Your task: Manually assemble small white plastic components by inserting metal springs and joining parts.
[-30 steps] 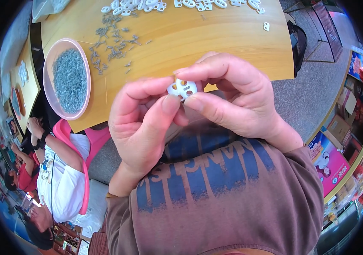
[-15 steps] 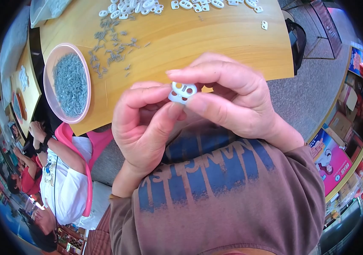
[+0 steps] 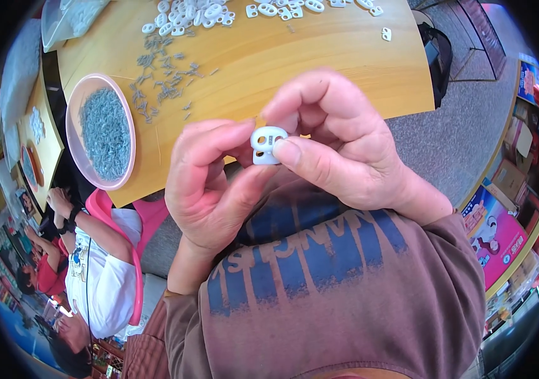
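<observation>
A small white plastic cord lock (image 3: 264,158), made of an oval piece with two holes and a squarer piece below it, is held between both hands over the table's near edge. My left hand (image 3: 203,183) pinches it from the left with thumb and fingertips. From the other side my right hand (image 3: 348,148) grips it, thumb pressed on the oval's right hole and fingers curled behind. The oval sits close against the lower piece. Fingers hide the back of the cord lock.
Left on the wooden table (image 3: 320,60) stands a pink bowl (image 3: 72,136) full of small grey springs (image 3: 106,136). Loose springs (image 3: 168,79) lie beside it. White cord lock parts (image 3: 206,14) are heaped at the far edge. A person in a white shirt (image 3: 102,278) sits at left.
The oval and the squarer piece now line up more squarely, the oval above. My right thumb has shifted onto the oval, and my right fingers are more bent and raised.
</observation>
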Demonstrator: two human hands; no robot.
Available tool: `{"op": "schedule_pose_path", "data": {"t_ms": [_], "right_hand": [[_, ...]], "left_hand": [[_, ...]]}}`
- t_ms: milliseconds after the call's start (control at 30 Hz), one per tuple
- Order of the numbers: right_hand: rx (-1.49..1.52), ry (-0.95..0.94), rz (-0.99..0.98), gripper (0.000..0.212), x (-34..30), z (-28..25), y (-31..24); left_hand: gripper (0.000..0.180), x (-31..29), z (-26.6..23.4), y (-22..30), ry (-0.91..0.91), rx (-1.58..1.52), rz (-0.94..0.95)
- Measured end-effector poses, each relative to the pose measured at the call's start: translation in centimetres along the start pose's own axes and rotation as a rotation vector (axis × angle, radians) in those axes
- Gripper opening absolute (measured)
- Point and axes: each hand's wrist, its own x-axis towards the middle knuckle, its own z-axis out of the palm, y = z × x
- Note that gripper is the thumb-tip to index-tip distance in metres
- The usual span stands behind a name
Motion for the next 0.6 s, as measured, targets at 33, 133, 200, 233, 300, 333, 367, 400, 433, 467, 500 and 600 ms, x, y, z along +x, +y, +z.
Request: {"op": "schedule_pose_path", "data": {"t_ms": [33,133,200,233,300,333,367,400,433,467,500,600], "right_hand": [[0.000,0.001,-0.001,0.022,0.0,-0.1,-0.1],[-0.074,-0.028,0.026,0.016,0.0,-0.4,-0.1],[-0.070,-0.028,-0.026,0.016,-0.1,-0.5,0.4],[-0.071,-0.026,-0.027,0.016,-0.1,-0.6,0.5],[-0.174,-0.061,-0.119,0.016,0.0,-0.8,0.7],[-0.173,-0.061,-0.119,0.016,0.1,-0.9,0.7],[-0.123,-0.077,-0.113,0.016,0.1,-0.9,0.8],[-0.074,-0.094,-0.107,0.015,0.2,-1.0,0.8],[-0.073,-0.095,-0.106,0.015,0.2,-0.9,0.8],[0.047,-0.085,-0.072,0.015,0.2,-0.7,0.8],[0.167,-0.072,-0.038,0.015,0.2,-0.7,0.8],[0.329,-0.021,0.099,0.015,0.0,-0.5,0.6]], "left_hand": [[0.035,0.1,-0.2,0.0,-0.001,0.000,0.000],[0.036,0.3,-0.5,-0.2,-0.084,0.135,0.074],[0.037,0.2,-0.5,-0.4,-0.057,0.108,0.049],[0.037,0.1,-0.5,-0.5,-0.059,0.108,0.049],[0.038,0.0,-0.5,-0.5,-0.047,0.115,0.047],[0.038,-0.1,-0.5,-0.4,-0.047,0.116,0.046],[0.038,-0.2,-0.4,-0.4,-0.041,0.112,0.049],[0.038,-0.3,-0.3,-0.3,-0.033,0.109,0.053],[0.038,-0.4,-0.1,-0.4,-0.032,0.109,0.052],[0.038,-0.5,0.1,-0.4,-0.002,0.092,0.055],[0.038,-0.5,0.3,-0.5,0.027,0.073,0.058],[0.038,-0.5,0.1,-0.1,-0.002,0.081,-0.007]]}}
